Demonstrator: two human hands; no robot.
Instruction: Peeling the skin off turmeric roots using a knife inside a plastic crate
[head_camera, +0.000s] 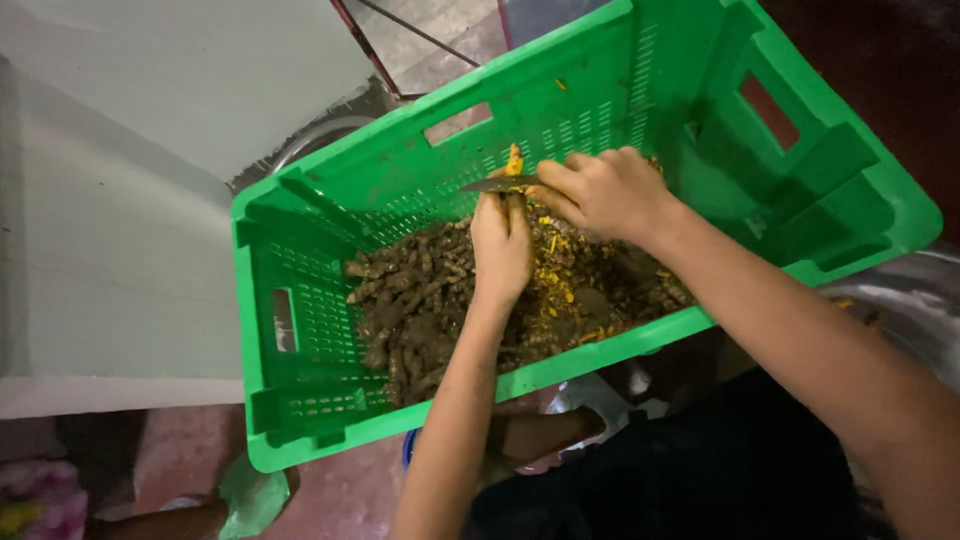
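green crate (300, 250) — brown roots (420, 300) heaped | metal basin (900, 290) beside

— Kind of place?
— Food-preparation corner, domestic or small-trade; cannot tell which.
— Evidence?
— Green plastic crate (300, 250) of muddy roots (420, 300), yellow peelings (560, 290), steel basin (900, 300), reddish floor (330, 490), pale wall (120, 200).

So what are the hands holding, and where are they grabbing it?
The left hand grips a turmeric root by its lower end, orange tip poking up. The right hand holds a knife by its handle, blade against the root.
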